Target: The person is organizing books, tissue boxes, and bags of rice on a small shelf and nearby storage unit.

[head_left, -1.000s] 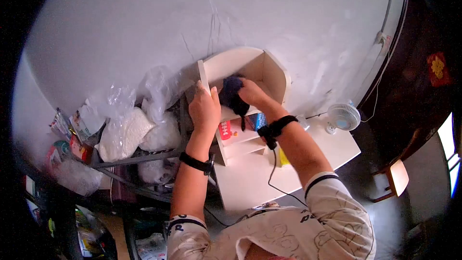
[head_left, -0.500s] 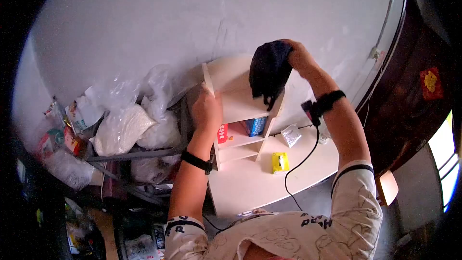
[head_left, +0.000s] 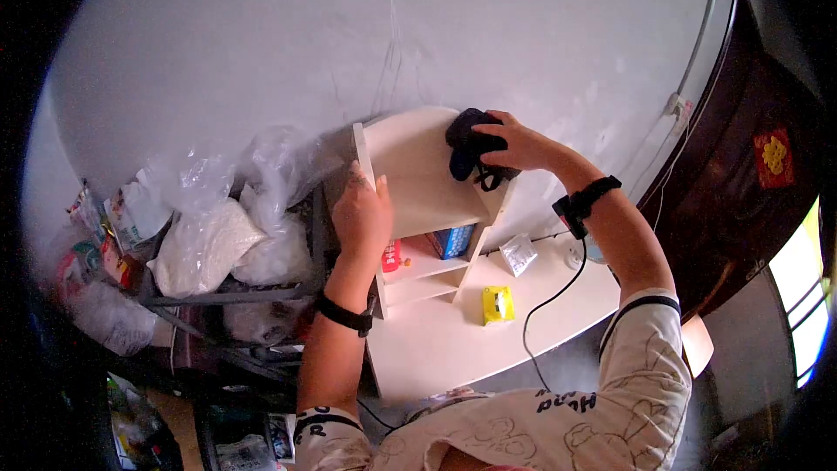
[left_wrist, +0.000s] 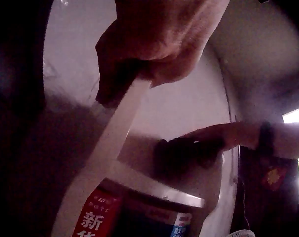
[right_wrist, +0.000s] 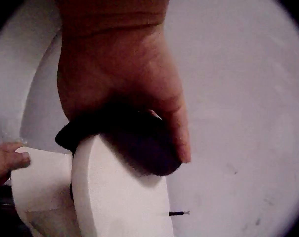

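A cream wooden desk shelf (head_left: 418, 157) stands against the wall. My left hand (head_left: 362, 214) grips the upper edge of its left side panel (left_wrist: 121, 123), thumb on the inner side. At the opposite side, my right hand (head_left: 520, 144) holds a bunched dark cloth (head_left: 471, 153) at the top of the right side panel (right_wrist: 125, 197). In the right wrist view, the cloth folds over that panel's edge, with fingers pressing it on the outer face. A dark loop of it dangles below the hand in the head view.
Below the top compartment are a red book (left_wrist: 92, 217) and a blue item (head_left: 453, 242). A yellow packet (head_left: 498, 305) and a silvery-white packet (head_left: 519, 255) lie on the desktop (head_left: 427, 366). Plastic bags (head_left: 209, 249) crowd the rack at left. A black cable (head_left: 527, 340) hangs from my right wrist.
My right hand has lifted the cloth out of the top compartment, swung it up to the right, then lowered it onto the right panel. My left hand keeps its grip on the left panel.
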`<state>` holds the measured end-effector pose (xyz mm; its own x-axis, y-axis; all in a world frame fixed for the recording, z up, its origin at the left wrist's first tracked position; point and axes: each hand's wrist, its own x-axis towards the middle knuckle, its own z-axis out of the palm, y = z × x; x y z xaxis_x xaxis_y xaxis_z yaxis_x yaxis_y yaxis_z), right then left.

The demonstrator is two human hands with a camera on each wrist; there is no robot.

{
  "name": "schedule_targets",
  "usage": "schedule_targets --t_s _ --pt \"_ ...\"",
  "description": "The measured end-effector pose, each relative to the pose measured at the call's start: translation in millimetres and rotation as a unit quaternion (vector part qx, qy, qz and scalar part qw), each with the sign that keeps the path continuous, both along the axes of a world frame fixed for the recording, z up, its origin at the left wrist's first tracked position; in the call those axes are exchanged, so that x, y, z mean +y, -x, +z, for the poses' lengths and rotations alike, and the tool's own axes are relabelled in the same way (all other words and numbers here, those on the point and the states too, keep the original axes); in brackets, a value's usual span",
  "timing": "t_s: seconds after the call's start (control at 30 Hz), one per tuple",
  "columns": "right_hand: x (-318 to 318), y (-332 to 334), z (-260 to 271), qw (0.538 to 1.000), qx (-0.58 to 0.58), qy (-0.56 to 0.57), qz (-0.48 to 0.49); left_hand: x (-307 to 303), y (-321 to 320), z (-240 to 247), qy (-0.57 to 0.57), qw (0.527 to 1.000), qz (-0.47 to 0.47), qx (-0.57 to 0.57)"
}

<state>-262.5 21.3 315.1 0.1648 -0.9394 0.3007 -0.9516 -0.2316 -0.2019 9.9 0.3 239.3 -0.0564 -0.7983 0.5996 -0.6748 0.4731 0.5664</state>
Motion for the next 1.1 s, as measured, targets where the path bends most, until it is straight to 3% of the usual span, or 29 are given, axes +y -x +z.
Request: schedule_targets --t_s 0.07,0.13,0.17,0.3,0.37,0.5,0.57,0.67,0.73,0.8,0.93,1.0,1.03,1.1 --pt "-16.1 -1.9 7.5 0.999 0.041 0.011 0.002 -5.5 -0.3 -4.7 0.01 1.0 0.008 -0.003" --pt "-28.4 -16.4 22.0 0.99 0.064 -0.094 -0.086 -11.8 -0.7 -13.4 0.081 0.997 -0.005 0.011" --pt "-40.5 -8.3 26.2 0.992 0.047 -0.117 -0.027 -13.1 -1.3 -14.4 0.079 0.997 -0.005 0.012" --pt "-41.6 -5.5 17.2 0.997 0.017 -0.062 -0.049 -11.9 0.4 -13.4 0.062 0.998 0.006 0.004" --pt "-22.4 -20.0 17.3 0.974 0.185 -0.023 -0.128 -6.6 1.1 -8.4 0.047 0.999 0.013 0.003" --pt "4.7 -56.9 38.9 0.938 0.304 -0.096 -0.133 2.5 -0.6 2.0 0.019 0.999 0.029 -0.002" --pt "13.5 -72.9 46.0 0.873 0.42 -0.211 -0.13 -0.2 -1.6 0.7 0.007 0.999 0.035 0.004" --pt "42.8 -115.7 43.0 0.836 0.485 -0.242 -0.092 -7.2 -0.4 -5.5 0.016 1.0 -0.002 0.025" --pt "49.5 -125.3 16.6 0.916 0.39 -0.046 0.081 -7.0 0.3 -8.1 0.074 0.996 -0.007 0.051" --pt "29.4 -125.8 -7.0 0.87 0.425 0.086 0.236 -1.2 0.3 -4.8 0.049 0.998 -0.004 0.041" --pt "-31.4 -115.0 -72.1 0.916 0.304 0.113 0.238 0.8 -2.1 3.6 -0.011 1.0 -0.005 0.027" --pt "-50.9 -110.1 -96.7 0.981 0.087 0.059 0.162 -3.4 -0.8 -4.3 0.031 0.999 -0.01 0.04" --pt "-49.6 -115.3 -92.2 0.983 0.093 0.07 0.142 -4.9 -0.5 -3.3 0.071 0.996 -0.011 0.055" --pt "-61.3 -105.0 -92.6 0.981 0.108 0.063 0.146 -3.1 -1.8 -2.6 0.047 0.998 -0.01 0.04"
